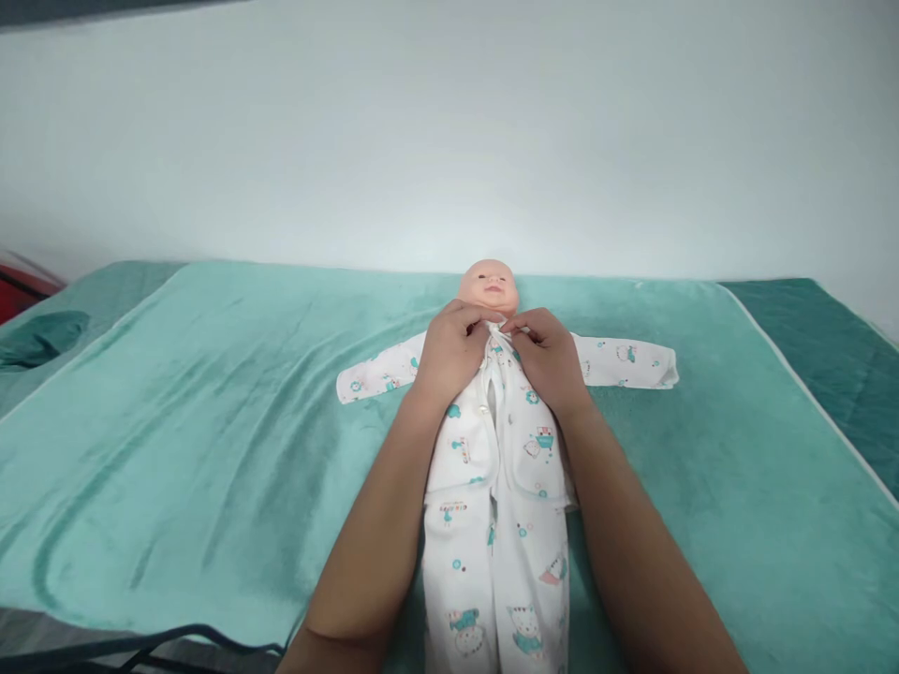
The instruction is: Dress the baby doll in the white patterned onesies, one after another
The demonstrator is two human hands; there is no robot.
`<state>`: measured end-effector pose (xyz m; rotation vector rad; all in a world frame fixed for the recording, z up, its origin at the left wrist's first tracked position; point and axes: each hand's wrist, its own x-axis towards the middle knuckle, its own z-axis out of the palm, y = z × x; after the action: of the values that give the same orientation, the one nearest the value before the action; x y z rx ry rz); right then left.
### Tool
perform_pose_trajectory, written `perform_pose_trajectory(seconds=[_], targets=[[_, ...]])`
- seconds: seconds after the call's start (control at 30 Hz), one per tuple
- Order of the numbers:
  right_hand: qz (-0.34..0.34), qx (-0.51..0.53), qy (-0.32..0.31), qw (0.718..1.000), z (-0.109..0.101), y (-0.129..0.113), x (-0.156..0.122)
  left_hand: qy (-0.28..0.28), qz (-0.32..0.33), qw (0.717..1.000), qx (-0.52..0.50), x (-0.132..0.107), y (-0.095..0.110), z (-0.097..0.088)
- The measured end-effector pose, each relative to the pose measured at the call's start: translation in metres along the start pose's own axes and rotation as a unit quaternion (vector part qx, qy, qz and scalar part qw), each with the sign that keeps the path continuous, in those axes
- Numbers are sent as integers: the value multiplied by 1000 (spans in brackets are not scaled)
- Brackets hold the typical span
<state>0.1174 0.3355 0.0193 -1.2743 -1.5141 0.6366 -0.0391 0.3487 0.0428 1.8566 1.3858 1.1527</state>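
Observation:
A baby doll (490,284) lies on its back on a teal blanket (211,402), head toward the wall. It wears a white printed romper (502,505) with sleeves spread to both sides. My left hand (449,351) and my right hand (548,356) meet at the romper's collar just under the doll's chin. Both hands have their fingers curled and pinched on the two edges of the romper's front opening. Below the hands the front stays parted, and a small snap shows on the left edge.
The blanket covers a bed with a darker green quilt (829,356) showing at the right. A dark green cloth (38,337) and something red (18,281) lie at the far left. A white wall (449,131) stands behind. A dark cable (140,641) runs along the near left edge.

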Motion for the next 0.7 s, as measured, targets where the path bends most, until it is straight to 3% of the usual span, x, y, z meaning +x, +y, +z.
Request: perform_pose_trajectory(seconds=[0.3,0.47,0.7], targets=[[-25,-9,3,1000,-1,0,0,-1,7,998,55,-11,-10,-8],[-12,-24,9,1000,-1,-2,-2,3,6,1000,27,-13,-11,-7],[-24,-28,-49,998,-7,4,-1,-13,-2,999,33,-18,-14,-8]])
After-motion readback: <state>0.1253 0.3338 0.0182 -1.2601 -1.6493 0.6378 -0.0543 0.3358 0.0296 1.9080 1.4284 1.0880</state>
